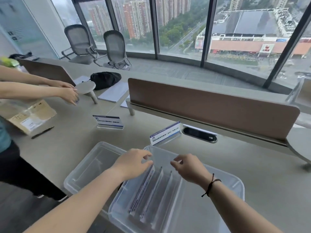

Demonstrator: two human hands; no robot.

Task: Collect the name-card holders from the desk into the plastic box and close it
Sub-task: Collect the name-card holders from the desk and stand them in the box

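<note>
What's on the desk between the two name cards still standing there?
Nothing: in the head view, only bare desk lies between the left name-card holder and the right one.

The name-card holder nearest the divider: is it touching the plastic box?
Apart. In the head view, a strip of bare desk shows between the name-card holder and the far rim of the plastic box.
</note>
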